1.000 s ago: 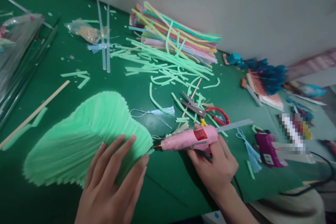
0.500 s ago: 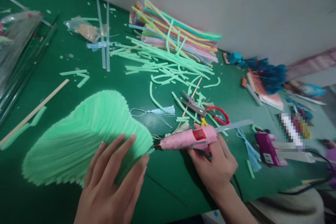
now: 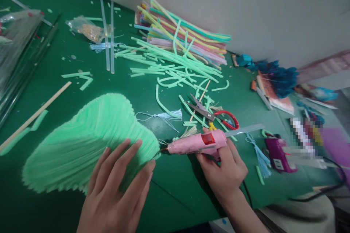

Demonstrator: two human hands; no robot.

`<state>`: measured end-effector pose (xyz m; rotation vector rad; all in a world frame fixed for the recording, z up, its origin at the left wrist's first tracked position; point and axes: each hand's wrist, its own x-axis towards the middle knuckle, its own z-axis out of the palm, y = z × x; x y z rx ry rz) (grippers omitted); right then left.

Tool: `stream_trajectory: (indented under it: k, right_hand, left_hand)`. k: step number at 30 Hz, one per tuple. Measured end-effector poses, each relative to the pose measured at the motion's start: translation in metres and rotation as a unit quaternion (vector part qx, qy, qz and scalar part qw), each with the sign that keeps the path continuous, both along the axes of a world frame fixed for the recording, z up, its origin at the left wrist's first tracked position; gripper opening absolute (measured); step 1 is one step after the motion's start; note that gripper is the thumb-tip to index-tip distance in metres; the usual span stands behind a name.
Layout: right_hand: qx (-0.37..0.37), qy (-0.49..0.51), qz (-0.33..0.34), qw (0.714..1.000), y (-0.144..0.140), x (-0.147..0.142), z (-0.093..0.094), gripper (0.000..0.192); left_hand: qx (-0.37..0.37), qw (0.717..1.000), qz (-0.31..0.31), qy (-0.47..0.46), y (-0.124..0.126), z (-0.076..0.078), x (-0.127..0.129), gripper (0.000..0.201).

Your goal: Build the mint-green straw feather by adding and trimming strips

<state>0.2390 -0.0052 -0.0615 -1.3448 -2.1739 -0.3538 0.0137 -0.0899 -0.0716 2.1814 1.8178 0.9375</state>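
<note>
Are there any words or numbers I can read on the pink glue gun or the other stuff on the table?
No text can be read anywhere.
Pink glue gun in the right hand: only a red patch, no letters visible.
Purple device: pale marks, too small and blurred to read.
Pixelated patch: hidden, unreadable.
Green fan shape under the left hand: plain, no writing.

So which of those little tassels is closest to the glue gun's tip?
The beige tassel, touching the pink glue gun just behind its tip. The pale blue tassel lies farther up; the blue tassel lies beyond the right hand.
</note>
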Motion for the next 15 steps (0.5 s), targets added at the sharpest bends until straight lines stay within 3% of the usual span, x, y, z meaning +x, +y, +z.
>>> stream_trajectory:
  k: [15]
  right_hand:
    - [0.012, 0.012, 0.005, 1.000, 0.0007, 0.0012, 0.0012, 0.013]
  left_hand:
    - [-0.001, 1.000, -0.015, 0.004, 0.0000, 0.0000, -0.0021, 0.029]
